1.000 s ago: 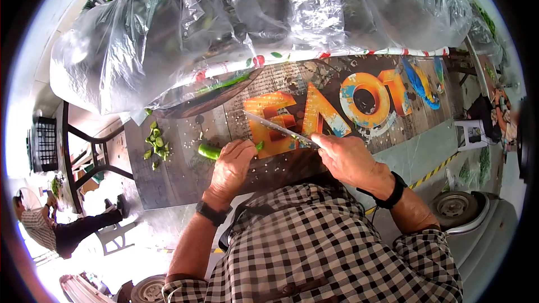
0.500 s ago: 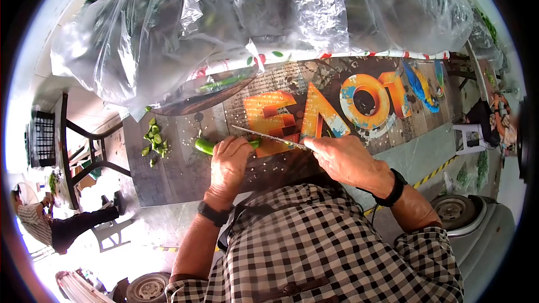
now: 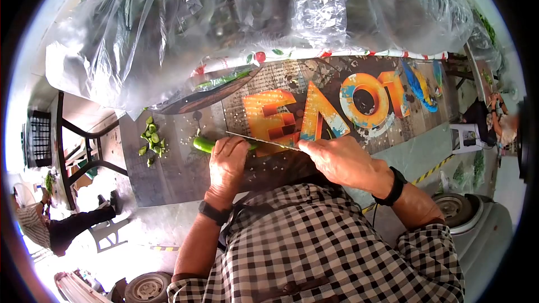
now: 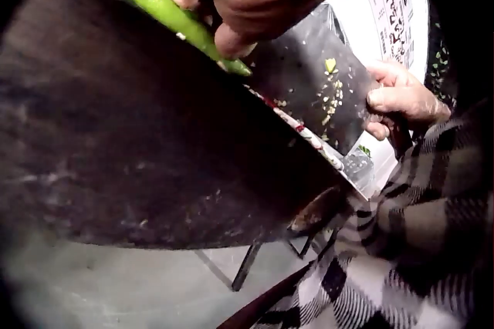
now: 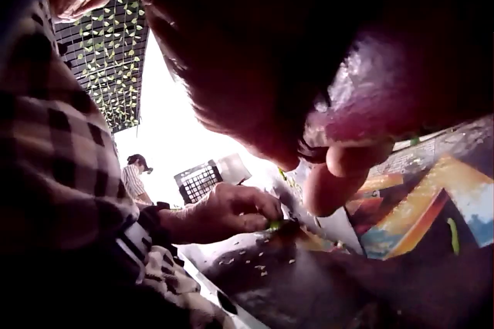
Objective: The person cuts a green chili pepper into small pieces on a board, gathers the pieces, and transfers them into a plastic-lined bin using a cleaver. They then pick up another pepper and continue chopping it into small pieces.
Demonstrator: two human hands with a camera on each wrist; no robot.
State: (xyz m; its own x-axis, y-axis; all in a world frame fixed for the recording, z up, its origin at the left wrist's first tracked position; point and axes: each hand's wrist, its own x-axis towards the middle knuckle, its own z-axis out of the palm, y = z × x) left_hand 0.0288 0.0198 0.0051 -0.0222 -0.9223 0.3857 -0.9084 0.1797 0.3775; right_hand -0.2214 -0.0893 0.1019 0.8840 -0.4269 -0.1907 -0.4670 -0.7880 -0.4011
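Note:
A long green pepper (image 3: 203, 145) lies on the patterned tabletop, its thick stem end pointing left. My left hand (image 3: 227, 163) grips it from above with curled fingers, hiding its middle; in the left wrist view the narrow tip of the pepper (image 4: 235, 67) pokes out past the fingers. A cleaver (image 3: 261, 140) is in my right hand (image 3: 342, 160), seen almost edge-on from the head, its far end close beside the left fingers. Its broad blade (image 4: 309, 74) shows in the left wrist view, with pale seeds and a green scrap stuck on it.
Cut green pepper pieces (image 3: 152, 136) lie in a small heap at the table's left. Pale seeds are scattered about. Clear plastic sheeting (image 3: 241, 17) covers the far side. A black crate (image 3: 40, 137) and a seated person (image 3: 36, 224) are beyond the left edge.
The cleaver has swung down and left, its far end coming nearer the left fingers. My right hand has shifted a little left. The left hand keeps its grip on the pepper.

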